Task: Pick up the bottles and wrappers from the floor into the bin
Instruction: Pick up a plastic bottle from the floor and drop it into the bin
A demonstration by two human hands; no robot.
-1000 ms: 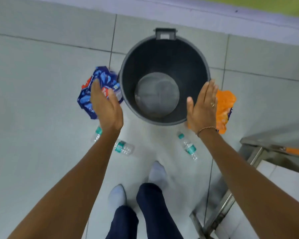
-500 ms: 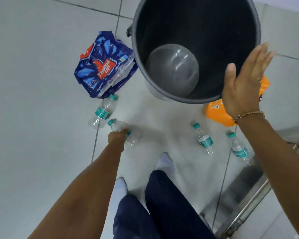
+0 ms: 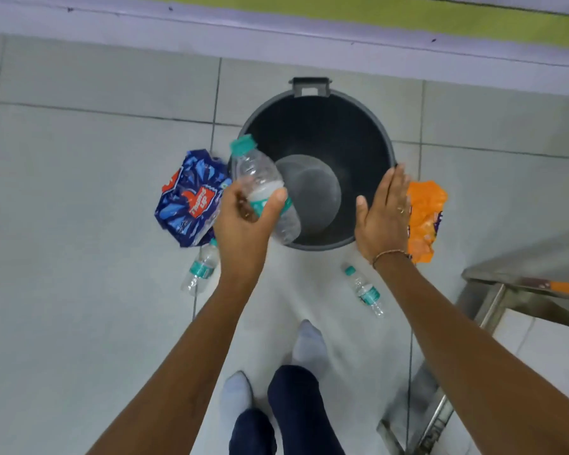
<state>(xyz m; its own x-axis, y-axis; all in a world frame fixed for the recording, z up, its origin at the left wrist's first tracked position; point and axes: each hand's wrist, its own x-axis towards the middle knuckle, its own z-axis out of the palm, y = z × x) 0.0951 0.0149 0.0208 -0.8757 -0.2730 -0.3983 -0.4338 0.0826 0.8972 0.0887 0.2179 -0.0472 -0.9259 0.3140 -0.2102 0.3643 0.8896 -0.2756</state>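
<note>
My left hand (image 3: 243,221) grips a clear plastic bottle (image 3: 257,178) with a teal cap, held over the left rim of the black bin (image 3: 365,126). The bin's inside shows only its grey bottom. My right hand (image 3: 383,215) hovers flat and open by the bin's right rim, holding nothing. A blue wrapper (image 3: 188,198) lies on the floor left of the bin, an orange wrapper (image 3: 424,218) right of it. Two more bottles lie on the tiles: one (image 3: 201,269) below the blue wrapper, another (image 3: 365,292) near my right wrist.
A metal table frame (image 3: 493,300) stands at the lower right. My socked feet (image 3: 306,346) are on the grey tiles just below the bin. A wall base with a green stripe (image 3: 342,11) runs behind the bin.
My left hand took hold of a bottle on the floor and lifted it up to the bin's left rim. The view rose back from the crouch.
</note>
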